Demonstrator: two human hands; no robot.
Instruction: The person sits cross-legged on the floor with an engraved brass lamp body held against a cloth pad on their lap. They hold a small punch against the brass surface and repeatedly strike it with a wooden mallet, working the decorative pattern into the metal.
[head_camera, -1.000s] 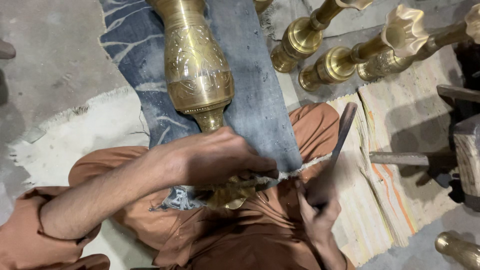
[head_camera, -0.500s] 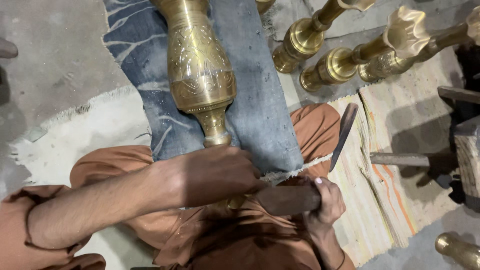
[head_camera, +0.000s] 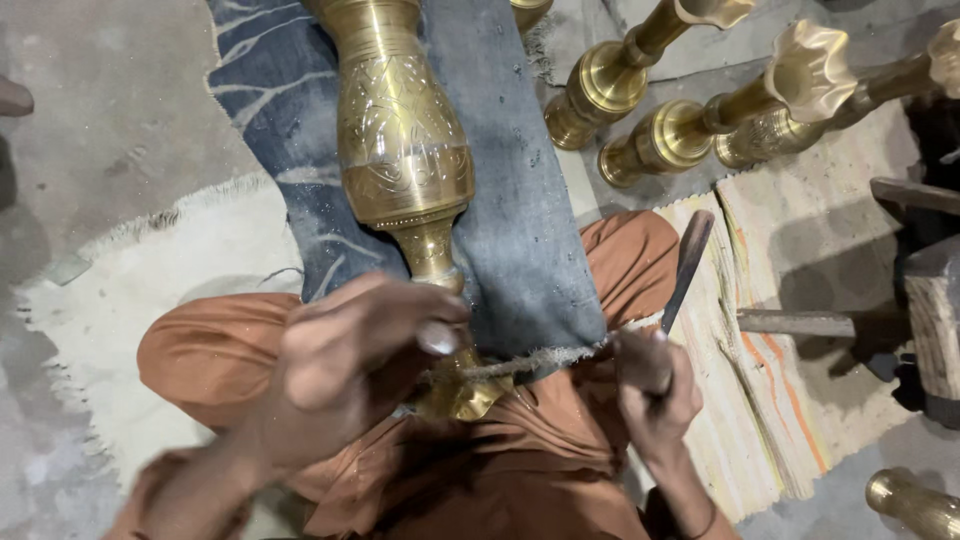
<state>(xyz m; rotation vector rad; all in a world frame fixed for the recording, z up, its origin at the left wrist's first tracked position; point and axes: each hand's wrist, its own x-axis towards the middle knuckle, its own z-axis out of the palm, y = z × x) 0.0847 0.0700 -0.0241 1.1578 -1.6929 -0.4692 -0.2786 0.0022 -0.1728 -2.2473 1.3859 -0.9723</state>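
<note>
A tall engraved brass vase (head_camera: 405, 160) lies on a strip of blue denim cloth (head_camera: 520, 230) across my lap, its flared foot (head_camera: 462, 390) toward me. My left hand (head_camera: 350, 375) hovers over the vase's narrow stem near the foot, fingers curled; whether it grips the stem is unclear. My right hand (head_camera: 655, 385) is closed around the handle of a dark metal tool (head_camera: 686, 265) that points up and away from me, to the right of the vase.
Several brass vases (head_camera: 690, 120) lie side by side at the upper right. A striped mat (head_camera: 790, 400) lies on the right with wooden blocks (head_camera: 935, 300) beyond it. A pale rug (head_camera: 150, 290) covers the floor at left. Another brass piece (head_camera: 915, 505) sits at bottom right.
My left hand has lifted off the vase's stem and come closer to the camera. My right hand has shifted the dark tool upright, away from the vase's foot.
</note>
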